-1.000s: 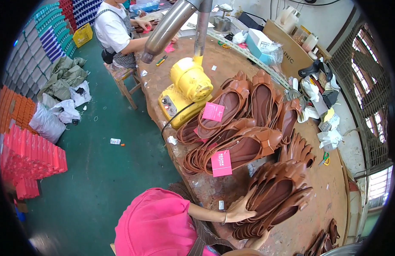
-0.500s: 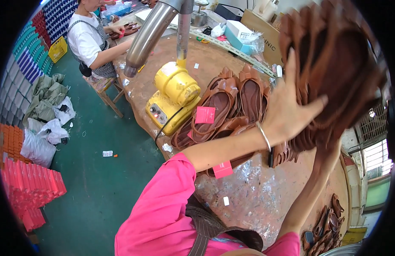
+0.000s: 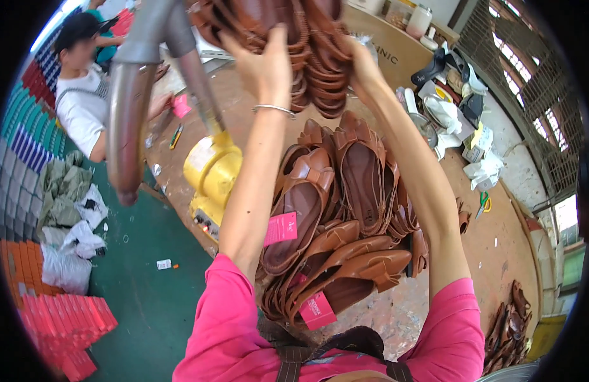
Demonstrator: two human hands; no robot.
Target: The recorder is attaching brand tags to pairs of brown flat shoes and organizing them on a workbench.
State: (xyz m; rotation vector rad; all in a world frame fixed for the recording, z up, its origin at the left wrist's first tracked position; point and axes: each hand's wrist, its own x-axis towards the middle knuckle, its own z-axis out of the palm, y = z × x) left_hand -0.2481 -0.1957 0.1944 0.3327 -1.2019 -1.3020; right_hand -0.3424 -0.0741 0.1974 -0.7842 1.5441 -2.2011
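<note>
Left: stacked red boxes (image 3: 65, 325), contents hidden. Yellow machine (image 3: 211, 175) on workbench (image 3: 498, 242). Left hand (image 3: 262, 67), right hand (image 3: 364, 70) raised, both clasping bundle of brown shoe uppers (image 3: 307, 38) overhead. More brown uppers (image 3: 339, 210) piled below.

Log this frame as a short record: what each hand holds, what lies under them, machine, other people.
left hand: raised, gripping a bundle of brown shoe uppers
right hand: raised, on the same bundle's right side
below hands: stacks of brown shoe uppers with pink tags on the worktable
machine: yellow unit under a grey duct
other person: seated at the table's far left, white top
floor: green, red boxes stacked at left
</note>
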